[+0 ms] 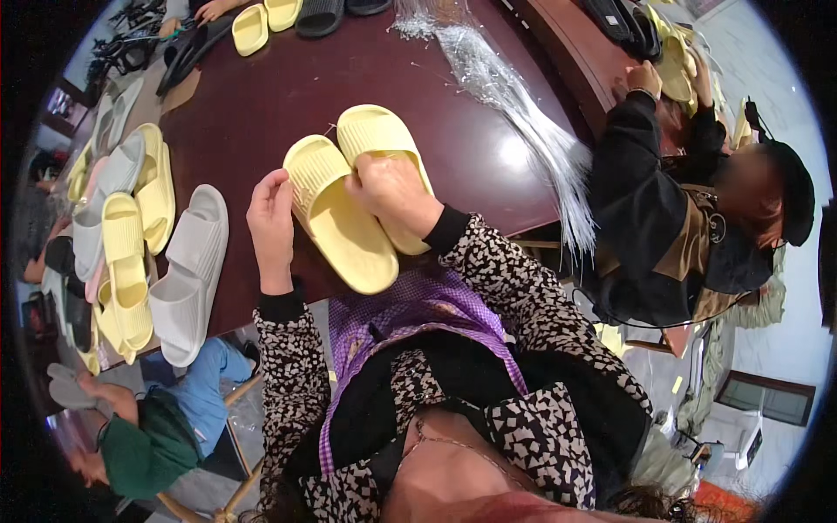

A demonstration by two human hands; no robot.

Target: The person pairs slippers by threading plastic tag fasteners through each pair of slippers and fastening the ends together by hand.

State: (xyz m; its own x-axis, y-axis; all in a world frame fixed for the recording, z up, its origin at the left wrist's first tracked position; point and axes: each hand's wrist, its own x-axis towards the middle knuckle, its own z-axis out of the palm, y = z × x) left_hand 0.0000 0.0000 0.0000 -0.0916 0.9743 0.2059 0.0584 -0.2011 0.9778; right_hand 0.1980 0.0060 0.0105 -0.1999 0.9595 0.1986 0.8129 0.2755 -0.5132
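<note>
A pair of yellow slide slippers lies side by side in front of me, the left slipper [349,235] a little nearer than the right slipper [375,131]. My right hand [394,190] reaches over the right one, its fingers closed at the inner edges of the two straps; the fingertips are partly hidden. A thin, short strand shows between the toe ends. Beside the outer edge of the left slipper's strap is my left hand [272,228], upright, its fingers loosely bent with nothing visible in them.
Grey slippers [193,270] and more yellow slippers [127,270] are piled along the table's left side. A bundle of clear plastic fasteners [514,100] runs down the right. Yellow sandals [250,30] and black ones stand at the far edge. Co-workers sit at right [663,209] and lower left [157,444].
</note>
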